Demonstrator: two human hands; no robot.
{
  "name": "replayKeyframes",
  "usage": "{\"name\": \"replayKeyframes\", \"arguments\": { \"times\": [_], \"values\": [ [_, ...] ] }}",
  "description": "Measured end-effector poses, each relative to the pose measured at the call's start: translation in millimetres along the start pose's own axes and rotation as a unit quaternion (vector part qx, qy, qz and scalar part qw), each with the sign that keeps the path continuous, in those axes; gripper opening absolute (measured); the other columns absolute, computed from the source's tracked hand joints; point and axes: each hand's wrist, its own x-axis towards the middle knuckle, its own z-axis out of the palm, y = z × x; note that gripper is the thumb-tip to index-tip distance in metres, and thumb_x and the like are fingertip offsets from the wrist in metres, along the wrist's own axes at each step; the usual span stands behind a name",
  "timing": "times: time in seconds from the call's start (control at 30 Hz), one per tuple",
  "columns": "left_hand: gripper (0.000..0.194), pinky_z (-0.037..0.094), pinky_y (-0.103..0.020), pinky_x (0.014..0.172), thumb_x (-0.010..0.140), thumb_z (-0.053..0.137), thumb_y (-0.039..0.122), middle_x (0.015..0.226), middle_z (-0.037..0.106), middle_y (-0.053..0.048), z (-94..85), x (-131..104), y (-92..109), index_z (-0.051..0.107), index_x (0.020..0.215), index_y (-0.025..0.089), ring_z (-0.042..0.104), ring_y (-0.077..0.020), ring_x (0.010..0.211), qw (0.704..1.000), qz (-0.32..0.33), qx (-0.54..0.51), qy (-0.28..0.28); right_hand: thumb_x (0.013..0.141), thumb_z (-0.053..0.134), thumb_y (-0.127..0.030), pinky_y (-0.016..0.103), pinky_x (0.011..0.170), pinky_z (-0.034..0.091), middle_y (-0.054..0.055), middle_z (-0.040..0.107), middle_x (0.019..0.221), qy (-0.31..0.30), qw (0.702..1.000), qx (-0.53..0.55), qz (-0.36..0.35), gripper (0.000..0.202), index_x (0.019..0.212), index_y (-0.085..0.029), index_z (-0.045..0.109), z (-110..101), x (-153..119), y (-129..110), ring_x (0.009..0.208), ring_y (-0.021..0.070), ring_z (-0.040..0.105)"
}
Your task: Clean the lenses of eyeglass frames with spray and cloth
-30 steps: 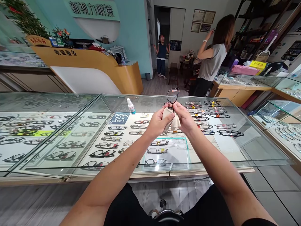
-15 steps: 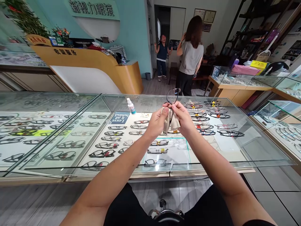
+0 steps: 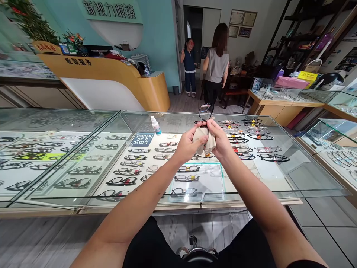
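Note:
Above the glass counter, my left hand (image 3: 191,144) and my right hand (image 3: 219,138) meet around a beige cloth (image 3: 205,147). A pair of dark-rimmed eyeglasses (image 3: 205,112) stands up out of the cloth, one lens showing above my fingers and the other covered. My left fingers are closed on the cloth, the thumb pressing on its front. On the other side, my right fingers pinch the eyeglasses together with the cloth. A white spray bottle (image 3: 155,125) with a blue label stands on the glass, left of my hands.
Rows of eyeglasses (image 3: 126,171) lie inside the glass display case (image 3: 248,186). A blue printed card (image 3: 142,140) lies near the bottle. Two people stand beyond the counter, one in a grey top (image 3: 216,65). A curved wooden desk (image 3: 152,89) is at the back left.
My left thumb has shifted right across the cloth, which now spreads wider over the eyeglasses. In the background, the person in grey has moved left and the other person has turned.

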Motion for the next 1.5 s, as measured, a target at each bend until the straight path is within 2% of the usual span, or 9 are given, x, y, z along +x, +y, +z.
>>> {"name": "replayKeyframes", "arguments": {
  "times": [0.27,0.4,0.53,0.7,0.83,1.07,1.3,1.4,1.5],
  "values": [
    [0.065,0.052,-0.024,0.065,0.082,0.086,0.078,0.083,0.07,-0.001,12.5,-2.9,-7.5,0.074,0.101,0.017,0.061,-0.0127,0.069,0.988,0.063,0.013,0.143,0.081,0.095,-0.056,0.037,0.092,0.067,0.004,0.085,0.12,-0.023,1.0,-0.009,0.001,0.044,0.088,-0.027,0.061,16.8,-11.7,6.9,0.115,0.0261,0.078],
    [0.07,0.052,-0.026,0.067,0.086,0.076,0.086,0.08,0.07,-0.003,12.8,-3.9,-6.9,0.076,0.095,0.017,0.065,-0.0161,0.075,0.98,0.086,0.057,0.173,0.077,0.097,-0.056,0.035,0.087,0.066,0.003,0.085,0.115,-0.026,1.0,-0.004,0.005,0.047,0.085,-0.027,0.061,16.9,-11.9,5.3,0.111,0.0258,0.079],
    [0.071,0.06,-0.033,0.093,0.089,0.073,0.087,0.096,0.079,-0.008,3.5,0.1,-3.6,0.08,0.101,0.018,0.074,-0.0254,0.105,0.987,0.075,0.08,0.113,0.08,0.094,-0.056,0.034,0.084,0.065,0.004,0.084,0.113,-0.026,0.999,-0.025,-0.001,0.044,0.088,-0.026,0.063,10.5,-7.3,-0.6,0.105,0.0247,0.078],
    [0.068,0.056,-0.038,0.115,0.091,0.08,0.075,0.139,0.077,-0.013,-14.2,5.8,0.7,0.081,0.129,0.02,0.068,-0.0317,0.139,0.997,0.042,0.067,-0.013,0.086,0.09,-0.048,0.031,0.075,0.063,0.003,0.083,0.101,-0.011,1.0,-0.013,0.004,0.036,0.089,-0.025,0.063,-2.0,0.8,-5.0,0.087,0.0204,0.076],
    [0.072,0.057,-0.041,0.116,0.092,0.085,0.064,0.142,0.076,-0.013,-17.8,4.6,-1.8,0.072,0.148,0.02,0.069,-0.0335,0.138,0.995,0.026,0.07,-0.065,0.086,0.09,-0.047,0.031,0.076,0.063,0.003,0.083,0.097,-0.004,1.0,-0.009,0.013,0.033,0.089,-0.026,0.065,-8.5,5.1,-3.3,0.09,0.0212,0.077],
    [0.074,0.062,-0.035,0.102,0.082,0.095,0.058,0.14,0.077,-0.015,-0.5,-2.2,-4.2,0.072,0.14,0.017,0.076,-0.0287,0.119,0.995,0.044,0.08,0.034,0.083,0.092,-0.048,0.036,0.089,0.068,0.002,0.083,0.098,-0.006,1.0,0.018,0.014,0.035,0.09,-0.027,0.064,0.1,0.6,3.9,0.106,0.0252,0.08],
    [0.064,0.057,-0.026,0.069,0.086,0.085,0.076,0.091,0.077,-0.005,9.3,-4.9,-1.2,0.077,0.108,0.016,0.068,-0.0158,0.075,0.984,0.09,0.068,0.135,0.083,0.092,-0.049,0.037,0.091,0.067,0.003,0.085,0.111,-0.014,1.0,0.017,-0.002,0.041,0.086,-0.028,0.057,20.8,-15.4,5.1,0.115,0.0263,0.078],
    [0.069,0.053,-0.026,0.065,0.088,0.076,0.084,0.087,0.075,-0.006,11.1,-5.9,-2.2,0.078,0.102,0.016,0.066,-0.0159,0.074,0.975,0.104,0.089,0.173,0.084,0.091,-0.051,0.035,0.091,0.067,0.002,0.085,0.117,-0.016,1.0,0.002,0.002,0.042,0.084,-0.027,0.056,24.1,-19.1,3.3,0.115,0.0261,0.078],
    [0.075,0.058,-0.03,0.078,0.09,0.068,0.089,0.098,0.078,-0.009,9.2,-4.6,-3.1,0.079,0.104,0.016,0.072,-0.0206,0.089,0.974,0.109,0.105,0.172,0.08,0.094,-0.051,0.035,0.091,0.066,0.003,0.085,0.117,-0.024,1.0,-0.002,0.001,0.042,0.084,-0.027,0.059,21.2,-17.3,1.2,0.114,0.0261,0.078]
  ]
}}
